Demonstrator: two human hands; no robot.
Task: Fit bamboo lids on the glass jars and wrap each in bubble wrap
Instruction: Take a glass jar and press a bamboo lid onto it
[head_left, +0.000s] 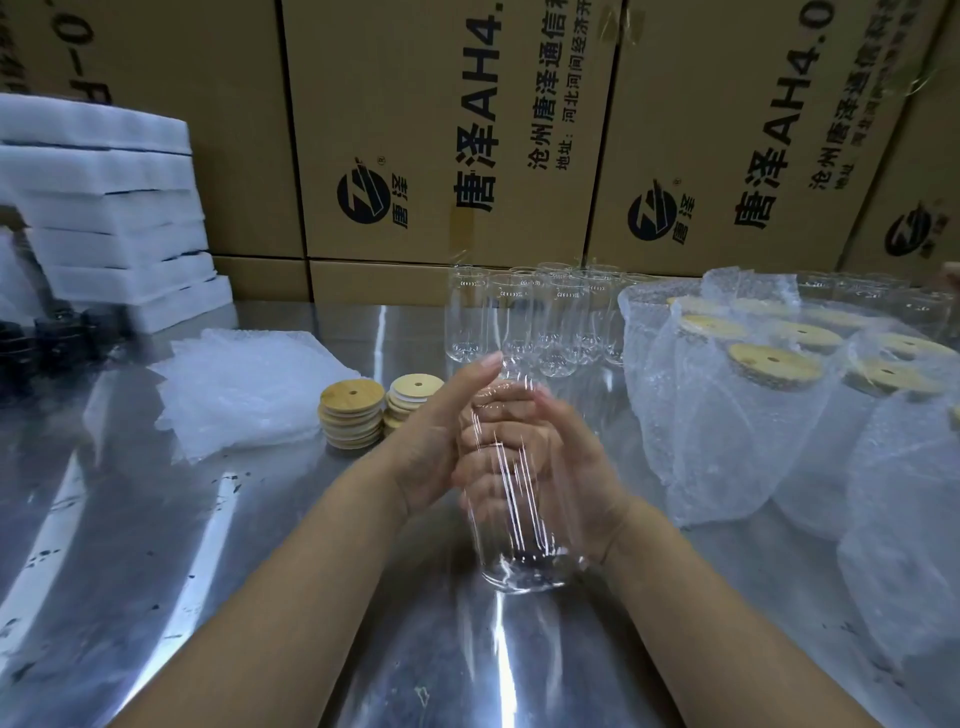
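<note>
Lidless glass jar (511, 519) held over the steel worktop (208, 571), right hand (576, 467) curled round it, left hand (436, 436) pressing straight-fingered against its side, 2 bamboo lid stacks (353, 410) just beyond.

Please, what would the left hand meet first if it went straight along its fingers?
The left hand would probably meet the empty jars standing beyond the held jar; depth is unclear.
</note>
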